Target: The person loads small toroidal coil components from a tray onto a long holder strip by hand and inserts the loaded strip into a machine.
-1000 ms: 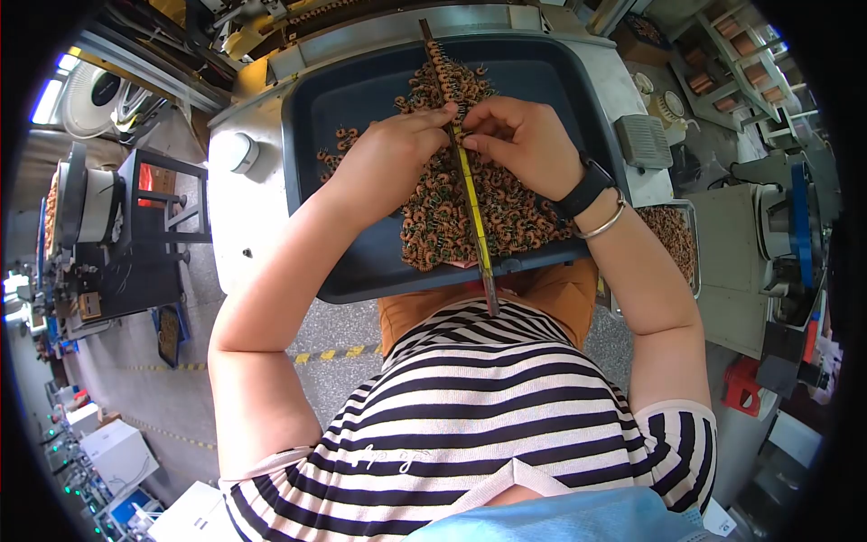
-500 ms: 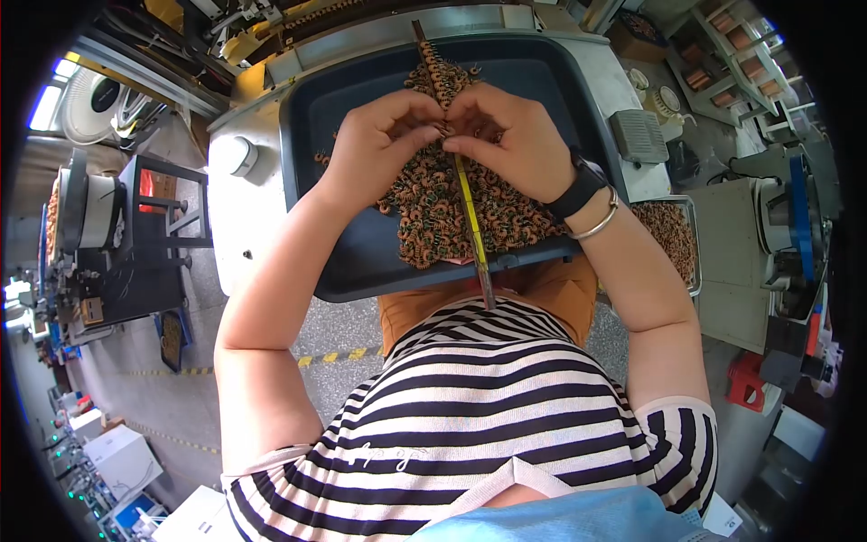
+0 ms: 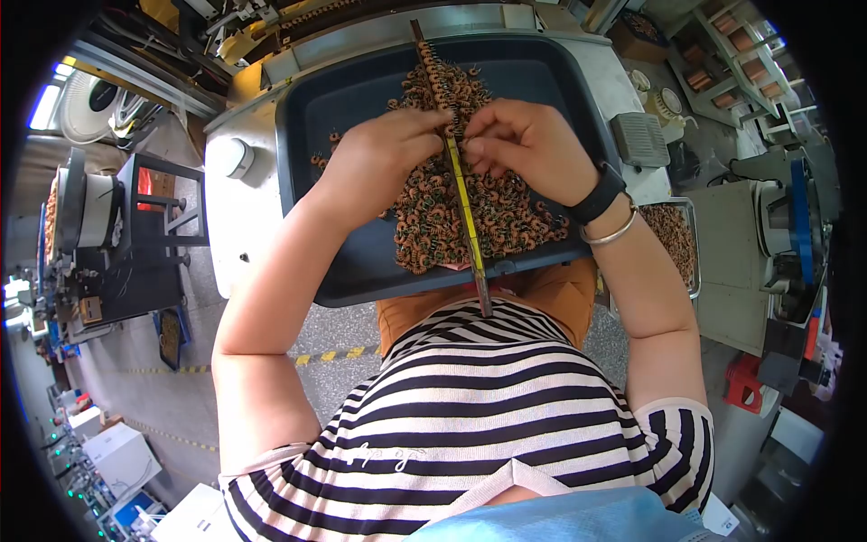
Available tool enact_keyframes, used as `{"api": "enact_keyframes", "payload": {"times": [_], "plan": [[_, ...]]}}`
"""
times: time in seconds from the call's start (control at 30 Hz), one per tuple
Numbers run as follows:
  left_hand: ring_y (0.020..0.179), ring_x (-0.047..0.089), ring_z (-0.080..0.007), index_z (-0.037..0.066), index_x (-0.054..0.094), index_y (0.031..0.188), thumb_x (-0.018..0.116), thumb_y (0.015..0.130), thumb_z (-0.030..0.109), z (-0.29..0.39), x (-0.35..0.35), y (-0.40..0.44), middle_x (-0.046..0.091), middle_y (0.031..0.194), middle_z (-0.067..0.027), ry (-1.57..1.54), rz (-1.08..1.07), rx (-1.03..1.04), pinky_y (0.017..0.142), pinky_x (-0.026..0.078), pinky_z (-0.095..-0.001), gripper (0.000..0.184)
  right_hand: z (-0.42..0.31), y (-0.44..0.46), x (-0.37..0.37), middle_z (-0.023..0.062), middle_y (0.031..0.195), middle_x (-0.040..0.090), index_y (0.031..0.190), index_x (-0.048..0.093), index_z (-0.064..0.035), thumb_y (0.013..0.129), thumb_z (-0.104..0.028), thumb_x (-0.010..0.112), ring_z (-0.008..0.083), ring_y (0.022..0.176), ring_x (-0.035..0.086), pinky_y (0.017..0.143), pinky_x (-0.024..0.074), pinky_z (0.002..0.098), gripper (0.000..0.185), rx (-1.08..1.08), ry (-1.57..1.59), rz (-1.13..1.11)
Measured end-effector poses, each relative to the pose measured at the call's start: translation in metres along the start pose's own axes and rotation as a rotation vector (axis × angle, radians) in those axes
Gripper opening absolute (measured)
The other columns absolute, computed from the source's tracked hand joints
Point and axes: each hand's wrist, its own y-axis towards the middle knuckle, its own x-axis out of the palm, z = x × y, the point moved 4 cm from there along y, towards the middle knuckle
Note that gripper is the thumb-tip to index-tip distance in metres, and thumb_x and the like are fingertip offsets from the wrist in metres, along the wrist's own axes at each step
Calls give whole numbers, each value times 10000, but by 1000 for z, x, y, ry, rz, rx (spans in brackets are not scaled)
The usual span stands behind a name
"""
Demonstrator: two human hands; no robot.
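A long narrow rail (image 3: pixel 466 203) with a yellow strip lies lengthwise over a dark tray (image 3: pixel 316 99), its near end at my waist. Small copper-coloured, C-shaped coil parts (image 3: pixel 429 221) are heaped beneath it, and a row of the same parts (image 3: pixel 433 77) sits along its far section. My left hand (image 3: pixel 384 154) is closed, fingertips together on the rail at the near end of that row. Just right of the rail, my right hand (image 3: pixel 533 149) is closed with curled fingers and thumb near the heap; whatever is in its fingertips is too small to make out.
A metal tray of similar copper parts (image 3: pixel 666 230) is at the right. A white round container (image 3: pixel 237 158) stands on the worktable at the left, and a grey ribbed box (image 3: pixel 638 138) at the right. Machinery (image 3: pixel 244 45) borders the far side.
My hands were together at the rail; my right hand has since drawn off to the right and slightly down. My left hand stays at the rail, its fingers now flatter across it.
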Motion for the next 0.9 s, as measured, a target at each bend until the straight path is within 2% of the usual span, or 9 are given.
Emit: {"api": "enact_keyframes", "payload": {"times": [0.17,0.3,0.4,0.47,0.6,0.7,0.77,0.83,0.9], "plan": [[1002,580,-291,-3,590,859,567,634,-79,4,7,-6,587,1139,-120,70,-85,-23,804,477,-365,238,4,2,6,32,695,618,893,602,14,806,-66,634,54,597,553,526,436,187,123,-82,-271,-62],[1005,578,-286,-3,588,858,566,649,-79,2,8,-6,590,1137,-119,40,-115,-77,793,478,-364,224,9,1,7,36,686,614,833,620,17,794,-54,643,62,590,553,521,432,194,84,48,-38,-57],[999,580,-288,-2,590,875,564,658,-84,-1,9,-7,599,1121,-119,-21,-144,-119,784,478,-361,234,6,5,9,36,688,614,853,627,17,791,-55,647,69,585,555,527,434,204,97,-13,-221,-51],[970,588,-290,-1,597,881,569,664,-84,0,8,-6,605,1108,-124,-41,-131,-107,780,479,-359,235,4,8,8,35,694,614,878,627,15,787,-60,651,76,593,562,537,440,213,120,-202,-404,101],[950,582,-313,10,607,881,550,694,-56,-7,6,-3,582,1129,-151,-116,-142,-147,790,489,-363,207,-3,6,3,32,701,615,903,623,9,780,-66,660,79,612,569,556,447,211,149,-287,-484,101],[875,613,-266,14,607,863,591,724,-49,-7,-1,-2,621,1049,-118,-207,80,-150,737,495,-316,154,-9,0,2,34,718,619,891,625,7,766,-70,673,87,647,578,580,450,214,155,-179,-326,154],[788,613,-190,9,600,910,625,747,-30,-13,0,-3,635,933,-72,-576,73,-497,673,482,-271,170,-17,-2,9,43,732,616,884,625,5,764,-68,675,94,674,580,600,451,215,149,-277,-215,69],[754,599,-157,18,596,948,625,756,-26,-17,8,-8,626,892,-56,-788,36,-576,647,471,-256,199,-20,-2,13,52,734,609,873,621,7,763,-62,673,100,689,580,605,454,220,140,-322,-213,60],[721,586,-123,26,591,985,624,764,-21,-18,14,-9,618,852,-41,-1002,0,-647,621,461,-241,228,-23,-3,12,58,725,602,858,614,17,765,-60,666,101,662,575,590,451,221,132,-446,-436,85]]}}
